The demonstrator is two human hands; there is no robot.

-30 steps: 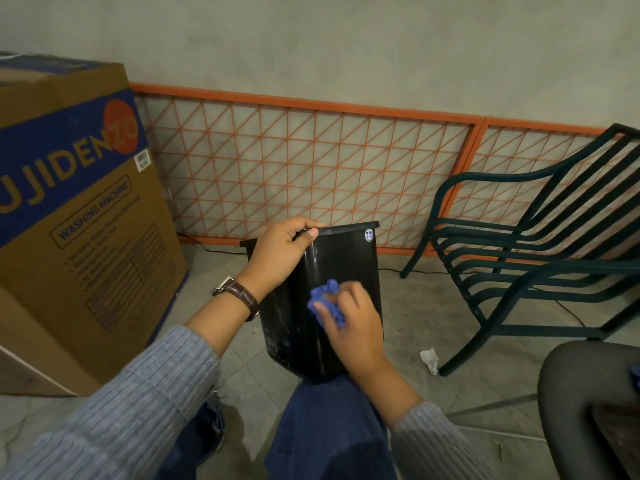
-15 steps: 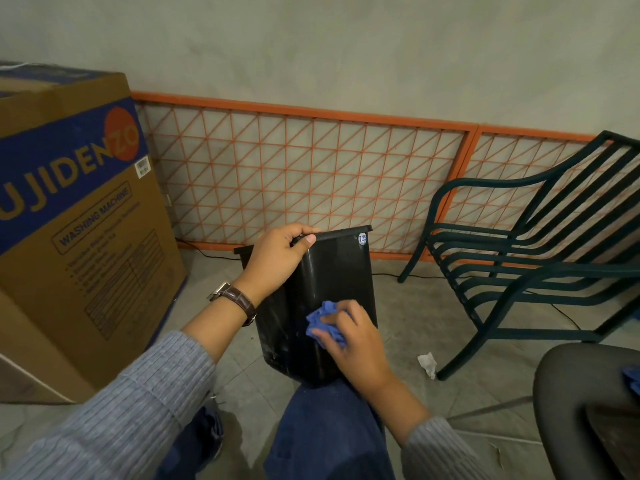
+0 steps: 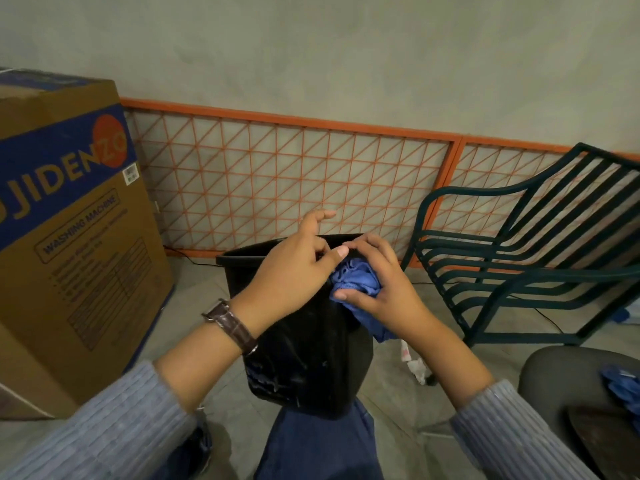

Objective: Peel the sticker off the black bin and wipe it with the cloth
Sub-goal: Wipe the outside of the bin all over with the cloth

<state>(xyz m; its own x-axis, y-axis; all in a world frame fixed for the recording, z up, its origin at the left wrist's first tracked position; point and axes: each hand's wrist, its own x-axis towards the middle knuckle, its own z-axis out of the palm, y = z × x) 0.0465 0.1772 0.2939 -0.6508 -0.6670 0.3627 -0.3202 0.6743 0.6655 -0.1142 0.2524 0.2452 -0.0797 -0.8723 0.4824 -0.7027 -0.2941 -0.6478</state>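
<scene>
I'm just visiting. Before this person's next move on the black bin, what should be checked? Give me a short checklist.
1. Black bin propped on the person's leg: ok.
2. Blue cloth held in the right hand: ok, bunched in the palm.
3. Left hand at the bin's rim: ok, beside the right fingertips.
4. Sticker in sight: cannot tell, the hands cover part of the rim.
5. Sticker pinched by either hand: cannot tell.
6. Bin wall clean: not ok, pale marks show near its base.
</scene>
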